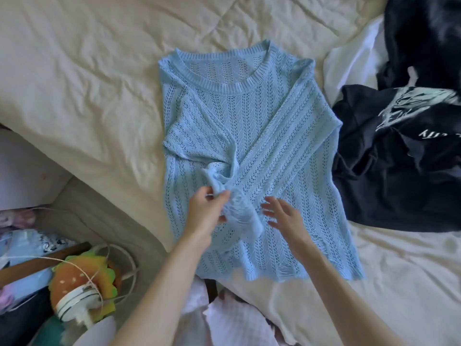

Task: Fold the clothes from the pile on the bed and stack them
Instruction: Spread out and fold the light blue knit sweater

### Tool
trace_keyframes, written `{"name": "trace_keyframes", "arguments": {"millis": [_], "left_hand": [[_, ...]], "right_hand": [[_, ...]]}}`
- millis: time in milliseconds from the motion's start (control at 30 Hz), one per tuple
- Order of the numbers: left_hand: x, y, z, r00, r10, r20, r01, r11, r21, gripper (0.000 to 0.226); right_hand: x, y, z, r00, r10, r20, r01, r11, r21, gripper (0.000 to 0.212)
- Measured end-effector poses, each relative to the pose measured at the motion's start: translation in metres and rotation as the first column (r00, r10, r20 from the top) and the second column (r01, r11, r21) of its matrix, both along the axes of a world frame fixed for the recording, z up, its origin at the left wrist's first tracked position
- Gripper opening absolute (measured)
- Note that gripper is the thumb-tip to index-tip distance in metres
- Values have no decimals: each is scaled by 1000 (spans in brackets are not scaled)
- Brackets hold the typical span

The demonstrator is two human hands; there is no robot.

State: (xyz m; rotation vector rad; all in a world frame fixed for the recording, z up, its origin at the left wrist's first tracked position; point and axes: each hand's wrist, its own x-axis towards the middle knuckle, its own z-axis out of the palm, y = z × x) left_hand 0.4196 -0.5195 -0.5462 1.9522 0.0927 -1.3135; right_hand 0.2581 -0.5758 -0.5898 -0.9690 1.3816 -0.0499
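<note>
I'm mid sleeve-fold: left hand (208, 206) pinches sweater (249, 136) cuff (240, 216), right hand (284, 216) open, empty. Next: lay cuff flat.

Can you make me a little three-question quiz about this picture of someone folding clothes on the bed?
1. True or false: the light blue open-knit sweater lies flat on the cream quilted bedspread with its round neckline pointing away from the person.
2. Which hand pinches the bunched sleeve cuff? A) left hand B) right hand C) both
3. Fill in: the pile of dark navy clothes with pale lettering lies to the ______ of the sweater.

Key: 1 true. 2 A; the right hand hovers open, fingers spread, just over the sweater. 3 right.
</note>
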Motion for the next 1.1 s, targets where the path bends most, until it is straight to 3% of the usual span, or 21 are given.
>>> {"name": "trace_keyframes", "arguments": {"millis": [67,133,300,333,400,467,567,633,733,800,900,1000,1100], "left_hand": [[-29,-3,-6,983,89,-162,-88,996,14,4],[-49,-3,-14,954,155,-256,-142,988,68,5],[-66,9,-25,939,125,-319,-112,992,61,9],[-68,11,-24,934,139,-329,-128,990,54,11],[-71,13,-26,935,181,-305,-170,983,62,17],[-75,14,-27,942,211,-262,-199,977,73,21],[-82,16,-27,924,253,-287,-248,967,52,12],[-87,18,-25,909,287,-304,-290,956,36,6],[-99,17,-22,901,251,-355,-274,962,-15,9],[-106,16,-20,897,194,-396,-233,971,-52,10],[-114,15,-21,892,169,-420,-211,976,-55,9],[-119,17,-22,888,152,-435,-195,979,-56,8],[-121,21,-25,887,166,-431,-205,978,-43,10]], "right_hand": [[-9,8,8,989,-133,63,124,984,129,30],[-19,15,9,992,-116,55,110,988,104,31],[-36,25,5,983,184,-6,-184,981,-67,68],[-40,27,3,967,254,-30,-256,957,-134,70],[-48,31,3,944,322,-73,-330,910,-251,50],[-55,33,6,961,265,-79,-277,919,-282,23],[-68,30,7,991,120,-52,-130,959,-253,11],[-74,29,9,993,110,-36,-115,975,-191,5],[-78,32,11,992,124,40,-121,991,-63,20],[-79,36,9,990,135,40,-132,988,-76,27],[-84,39,7,996,78,53,-72,990,-120,15],[-94,37,10,996,19,88,-12,996,-83,26],[-109,31,10,993,36,111,-34,999,-19,21]]}}
